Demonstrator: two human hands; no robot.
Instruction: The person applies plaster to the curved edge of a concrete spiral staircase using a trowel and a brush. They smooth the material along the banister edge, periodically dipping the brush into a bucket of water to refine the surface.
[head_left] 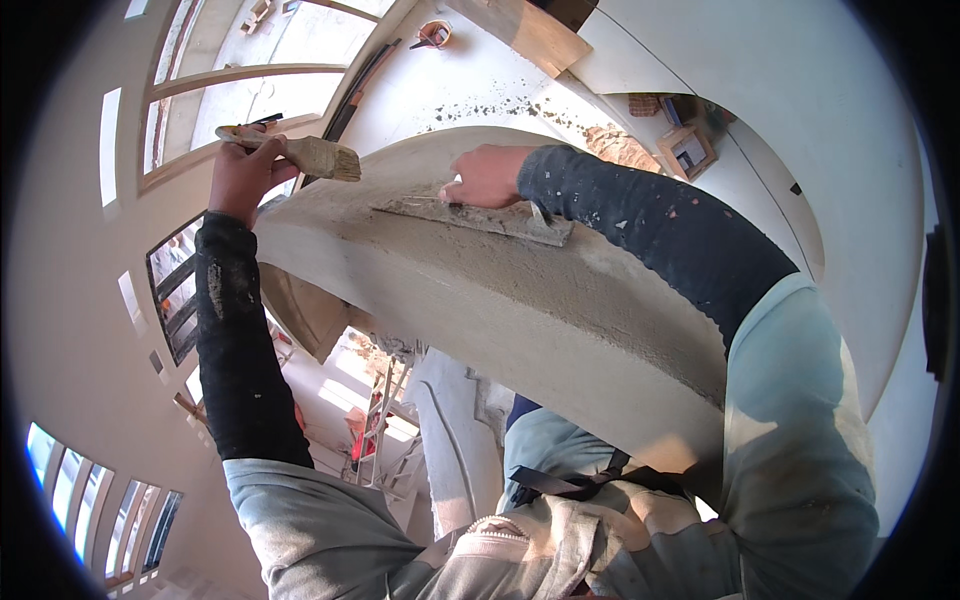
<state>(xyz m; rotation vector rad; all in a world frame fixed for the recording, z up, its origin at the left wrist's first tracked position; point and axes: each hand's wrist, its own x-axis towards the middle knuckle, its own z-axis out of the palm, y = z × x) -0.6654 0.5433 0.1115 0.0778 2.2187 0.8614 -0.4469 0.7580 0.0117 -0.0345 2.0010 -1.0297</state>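
My left hand (245, 175) grips a wide paintbrush (330, 160) at the upper left, its bristles pointing right over the far edge of a curved plastered beam (470, 315). My right hand (480, 178) is closed on a flat plastering trowel (520, 225), whose blade lies against the rough, damp-looking band along the beam's upper face. The trowel's handle is mostly hidden by my fingers and dark sleeve. The brush and trowel are apart.
Far below are a ladder (380, 420) at lower left, an orange bucket (434, 35), a plywood sheet (520, 25) and a wooden box (687, 152). A large curved white surface (850, 150) fills the right. Windows (180, 285) line the left wall.
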